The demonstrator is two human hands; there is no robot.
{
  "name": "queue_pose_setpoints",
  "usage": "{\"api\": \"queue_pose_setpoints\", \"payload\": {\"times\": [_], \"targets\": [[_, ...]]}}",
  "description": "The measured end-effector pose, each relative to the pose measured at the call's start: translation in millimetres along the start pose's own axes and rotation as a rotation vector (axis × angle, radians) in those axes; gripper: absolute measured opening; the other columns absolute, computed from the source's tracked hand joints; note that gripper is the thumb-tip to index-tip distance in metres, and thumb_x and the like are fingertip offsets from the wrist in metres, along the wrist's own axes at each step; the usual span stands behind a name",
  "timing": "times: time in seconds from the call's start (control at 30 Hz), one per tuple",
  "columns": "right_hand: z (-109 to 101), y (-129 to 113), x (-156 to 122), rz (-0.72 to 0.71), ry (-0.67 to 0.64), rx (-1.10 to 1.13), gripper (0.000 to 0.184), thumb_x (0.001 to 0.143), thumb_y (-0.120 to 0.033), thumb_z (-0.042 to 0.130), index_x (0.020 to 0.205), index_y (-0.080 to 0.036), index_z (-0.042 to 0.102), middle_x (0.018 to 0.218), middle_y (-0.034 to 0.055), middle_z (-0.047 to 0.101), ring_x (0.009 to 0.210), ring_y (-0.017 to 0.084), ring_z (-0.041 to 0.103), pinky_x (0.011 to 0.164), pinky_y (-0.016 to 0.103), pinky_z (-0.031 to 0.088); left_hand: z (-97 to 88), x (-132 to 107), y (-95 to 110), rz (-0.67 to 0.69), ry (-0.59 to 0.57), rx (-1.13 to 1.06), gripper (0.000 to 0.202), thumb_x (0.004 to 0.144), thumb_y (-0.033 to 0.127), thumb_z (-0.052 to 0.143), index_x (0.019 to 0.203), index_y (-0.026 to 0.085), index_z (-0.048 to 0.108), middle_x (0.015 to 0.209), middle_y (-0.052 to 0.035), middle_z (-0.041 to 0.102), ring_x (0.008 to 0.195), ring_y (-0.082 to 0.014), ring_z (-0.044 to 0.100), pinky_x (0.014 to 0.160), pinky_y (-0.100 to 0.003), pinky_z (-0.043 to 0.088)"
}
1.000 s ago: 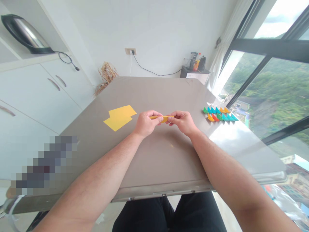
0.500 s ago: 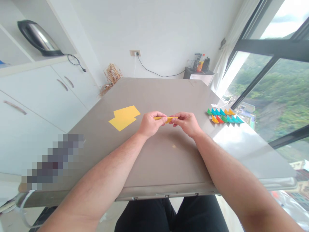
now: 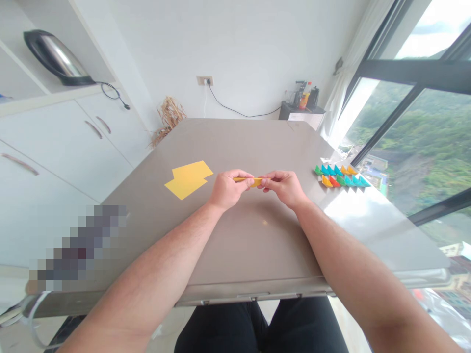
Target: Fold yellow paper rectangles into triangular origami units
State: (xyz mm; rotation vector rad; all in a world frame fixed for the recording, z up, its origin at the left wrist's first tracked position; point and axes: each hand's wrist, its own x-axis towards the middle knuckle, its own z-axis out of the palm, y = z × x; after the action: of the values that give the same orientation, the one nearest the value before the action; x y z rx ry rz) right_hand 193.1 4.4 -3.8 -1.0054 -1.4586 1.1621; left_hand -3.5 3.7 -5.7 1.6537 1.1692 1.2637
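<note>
A folded strip of yellow paper (image 3: 256,181) is pinched between both my hands above the middle of the grey table (image 3: 243,235). My left hand (image 3: 228,189) grips its left end with fingers curled. My right hand (image 3: 285,187) pinches its right end. Most of the strip is hidden by my fingers. Two flat yellow paper sheets (image 3: 187,178) lie overlapped on the table to the left of my hands.
Several small folded paper triangles (image 3: 340,175) in teal, orange, red and green sit in rows at the table's right edge, by the window. White cabinets with a kettle (image 3: 55,56) stand at the left. A blurred patch covers the table's near-left corner.
My hands have drawn slightly closer together along the yellow strip, so less of it shows. The view shifted a little between the earliest frame and now.
</note>
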Motion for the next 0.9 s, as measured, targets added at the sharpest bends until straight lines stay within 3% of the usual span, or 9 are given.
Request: {"api": "queue_pose_setpoints", "payload": {"times": [0.3, 0.53, 0.67, 0.9], "targets": [[1.2, 3.7, 1.4, -0.039, 0.023, -0.011, 0.032, 0.071, -0.049, 0.085, 0.078, -0.019, 0.078, 0.073, 0.0056, 0.076, 0.067, 0.016, 0.065, 0.069, 0.034, 0.054, 1.0, -0.5, 0.7, -0.002, 0.004, -0.009, 0.025, 0.077, 0.043, 0.079, 0.087, 0.019, 0.079, 0.081, -0.0056, 0.078, 0.069, -0.0186, 0.071, 0.069, -0.031, 0.057], [1.0, 0.7, 0.4, 0.019, -0.011, 0.012, 0.041, 0.071, -0.054, 0.083, 0.09, -0.018, 0.082, 0.08, 0.008, 0.078, 0.073, 0.019, 0.069, 0.077, 0.038, 0.058, -1.6, 1.1, -1.9, 0.012, 0.029, 0.023, 0.027, 0.078, 0.045, 0.078, 0.086, 0.02, 0.078, 0.077, -0.0047, 0.077, 0.068, -0.0186, 0.071, 0.068, -0.03, 0.056], [2.6, 0.2, -1.1, 0.006, 0.02, -0.082, 0.039, 0.071, -0.048, 0.084, 0.094, -0.018, 0.081, 0.081, 0.0072, 0.077, 0.073, 0.019, 0.066, 0.074, 0.036, 0.055, -1.4, 0.4, -1.3, 0.018, 0.011, 0.044, 0.025, 0.079, 0.044, 0.077, 0.086, 0.019, 0.078, 0.076, -0.0044, 0.076, 0.069, -0.0187, 0.071, 0.067, -0.029, 0.055], [6.5, 5.1, -2.7, -0.09, 0.053, -0.226, 0.025, 0.076, -0.045, 0.076, 0.076, -0.02, 0.078, 0.073, 0.0027, 0.072, 0.065, 0.015, 0.056, 0.061, 0.031, 0.043, 3.4, -4.0, -0.9, 0.037, -0.036, 0.018, 0.028, 0.077, 0.045, 0.08, 0.087, 0.02, 0.078, 0.087, -0.0063, 0.079, 0.08, -0.0214, 0.074, 0.077, -0.034, 0.059]]}}
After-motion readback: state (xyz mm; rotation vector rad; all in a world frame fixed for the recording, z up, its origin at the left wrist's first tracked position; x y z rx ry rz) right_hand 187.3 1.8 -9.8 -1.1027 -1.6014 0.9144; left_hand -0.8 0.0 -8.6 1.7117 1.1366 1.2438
